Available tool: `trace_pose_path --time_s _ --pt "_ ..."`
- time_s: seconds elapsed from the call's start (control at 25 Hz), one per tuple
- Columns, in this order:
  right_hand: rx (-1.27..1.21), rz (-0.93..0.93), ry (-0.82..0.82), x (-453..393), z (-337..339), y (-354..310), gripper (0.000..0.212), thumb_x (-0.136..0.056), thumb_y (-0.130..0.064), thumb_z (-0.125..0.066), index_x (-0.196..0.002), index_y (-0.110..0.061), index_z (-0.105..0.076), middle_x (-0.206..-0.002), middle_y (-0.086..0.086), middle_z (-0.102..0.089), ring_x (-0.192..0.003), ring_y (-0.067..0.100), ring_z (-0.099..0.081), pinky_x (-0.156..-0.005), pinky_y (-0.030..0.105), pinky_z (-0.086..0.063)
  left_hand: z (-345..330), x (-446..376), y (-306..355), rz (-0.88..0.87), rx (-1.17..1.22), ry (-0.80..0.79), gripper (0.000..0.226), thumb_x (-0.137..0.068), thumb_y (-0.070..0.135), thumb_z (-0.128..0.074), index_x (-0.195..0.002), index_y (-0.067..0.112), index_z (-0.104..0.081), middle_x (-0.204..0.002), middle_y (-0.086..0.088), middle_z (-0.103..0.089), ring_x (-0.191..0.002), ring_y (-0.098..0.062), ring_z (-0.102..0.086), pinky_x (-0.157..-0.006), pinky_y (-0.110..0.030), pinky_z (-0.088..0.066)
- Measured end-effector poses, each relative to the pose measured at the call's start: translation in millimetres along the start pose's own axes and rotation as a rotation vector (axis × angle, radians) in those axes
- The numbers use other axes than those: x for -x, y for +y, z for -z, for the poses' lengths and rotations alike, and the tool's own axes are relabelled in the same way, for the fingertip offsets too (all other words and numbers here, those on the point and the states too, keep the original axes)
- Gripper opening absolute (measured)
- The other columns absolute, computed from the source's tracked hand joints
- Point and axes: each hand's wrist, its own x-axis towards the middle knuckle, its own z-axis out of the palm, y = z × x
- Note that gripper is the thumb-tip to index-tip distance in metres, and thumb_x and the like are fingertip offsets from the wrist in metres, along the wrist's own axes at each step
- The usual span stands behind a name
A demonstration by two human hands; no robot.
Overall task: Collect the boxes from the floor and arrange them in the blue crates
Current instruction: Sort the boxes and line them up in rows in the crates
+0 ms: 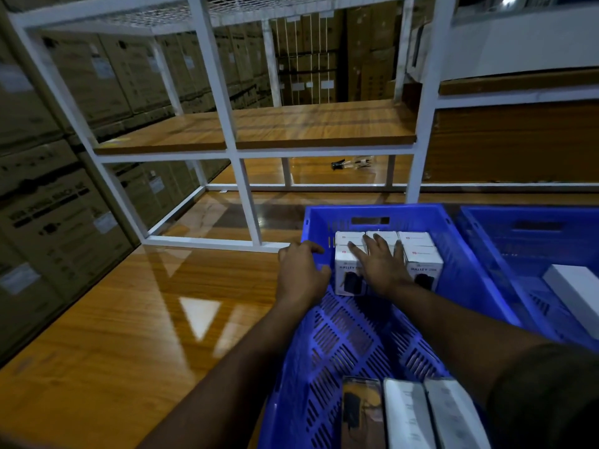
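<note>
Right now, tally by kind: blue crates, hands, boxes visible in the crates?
Blue crates: 2, the near crate and the right crate.
Hands: 2, left hand on the near crate's left wall, right hand flat on the far boxes.
Boxes visible: at least 9, some hidden by the right hand.
Total: at least 13.

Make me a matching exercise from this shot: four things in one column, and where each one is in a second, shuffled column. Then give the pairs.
Things
1. left hand
2. right hand
3. second blue crate
4. small dark tool

Places
A. on the wooden floor under the white rack
B. flat on top of the white boxes at the crate's far end
C. on the left wall of the near blue crate
D. to the right of the near crate, with a white box in it

Pairs: 1-C, 2-B, 3-D, 4-A
</note>
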Motion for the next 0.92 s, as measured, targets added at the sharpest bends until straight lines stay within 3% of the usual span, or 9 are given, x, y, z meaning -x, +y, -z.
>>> trace_pose_path --time_s 0.16,0.28,0.36,0.52,0.6,0.68,0.76,0.84,0.92 --pt "-0.107 -0.011 0.009 11 8 0 0.088 -0.093 -0.028 -0.063 -0.157 -0.031 -0.003 -0.164 0.008 -0.001 -0.151 0.029 -0.001 -0.115 0.064 -0.004 -1 3 2 -0.066 -0.083 -0.007 0.036 -0.087 0.025 -0.068 -0.122 0.019 -0.062 -0.128 -0.006 -0.055 -0.127 -0.027 -0.04 -0.101 -0.036 -0.041" --pt "-0.17 -0.109 0.141 23 19 3 0.089 -0.086 -0.024 -0.069 -0.156 -0.03 -0.015 -0.161 0.005 -0.018 -0.148 0.026 -0.013 -0.118 0.055 -0.01 -4 5 7 -0.174 -0.178 0.032 0.038 -0.086 0.03 -0.07 -0.121 0.018 -0.063 -0.126 -0.006 -0.056 -0.126 -0.025 -0.04 -0.102 -0.037 -0.042" --pt "-0.178 -0.163 0.123 34 32 13 0.076 -0.084 -0.025 -0.07 -0.15 -0.028 -0.03 -0.154 0.005 -0.029 -0.142 0.027 -0.024 -0.115 0.051 -0.022 -9 8 11 -0.263 -0.222 0.037 0.036 -0.086 0.03 -0.069 -0.119 0.017 -0.064 -0.123 -0.007 -0.056 -0.125 -0.025 -0.041 -0.101 -0.036 -0.04" --pt "-0.198 -0.177 -0.166 66 65 32 0.036 -0.09 -0.032 -0.065 -0.12 -0.013 -0.06 -0.121 0.011 -0.058 -0.11 0.03 -0.055 -0.089 0.04 -0.05 -17 10 14 -0.36 -0.257 -0.077 0.032 -0.088 0.027 -0.066 -0.116 0.013 -0.065 -0.12 -0.01 -0.056 -0.124 -0.029 -0.043 -0.099 -0.037 -0.041" --pt "-0.13 -0.152 -0.404 87 82 30 0.029 -0.091 -0.035 -0.064 -0.095 -0.006 -0.064 -0.095 0.012 -0.063 -0.082 0.028 -0.06 -0.073 0.035 -0.053 -21 10 19 -0.331 -0.257 -0.134 0.032 -0.089 0.027 -0.066 -0.117 0.012 -0.065 -0.12 -0.012 -0.057 -0.123 -0.031 -0.045 -0.095 -0.041 -0.045" --pt "-0.06 -0.109 -0.575 110 90 27 0.031 -0.093 -0.037 -0.062 -0.086 -0.007 -0.061 -0.079 0.01 -0.058 -0.068 0.025 -0.054 -0.057 0.029 -0.046 -26 12 28 -0.302 -0.249 -0.225 0.033 -0.089 0.03 -0.068 -0.116 0.013 -0.064 -0.119 -0.012 -0.06 -0.118 -0.032 -0.052 -0.088 -0.041 -0.05" --pt "-0.079 -0.123 -0.702 132 81 26 0.025 -0.094 -0.032 -0.061 -0.096 -0.008 -0.065 -0.087 0.009 -0.059 -0.075 0.025 -0.054 -0.059 0.027 -0.046 -32 16 40 -0.268 -0.248 -0.394 0.037 -0.089 0.036 -0.071 -0.119 0.014 -0.062 -0.12 -0.01 -0.064 -0.112 -0.031 -0.059 -0.087 -0.041 -0.053" --pt "-0.147 -0.142 -0.846 148 71 20 0.022 -0.094 -0.025 -0.06 -0.106 -0.007 -0.066 -0.108 0.015 -0.064 -0.08 0.024 -0.055 -0.075 0.031 -0.05 -39 20 53 -0.228 -0.295 -0.562 0.047 -0.089 0.041 -0.072 -0.125 0.013 -0.061 -0.123 -0.009 -0.066 -0.11 -0.03 -0.063 -0.091 -0.041 -0.054" --pt "-0.119 -0.121 -0.985 156 68 17 0.033 -0.1 -0.029 -0.054 -0.113 0.001 -0.059 -0.136 0.021 -0.055 -0.096 0.029 -0.056 -0.088 0.035 -0.045 -44 21 64 -0.181 -0.278 -0.637 0.045 -0.089 0.042 -0.072 -0.122 0.012 -0.065 -0.116 -0.01 -0.07 -0.103 -0.028 -0.068 -0.09 -0.04 -0.056"
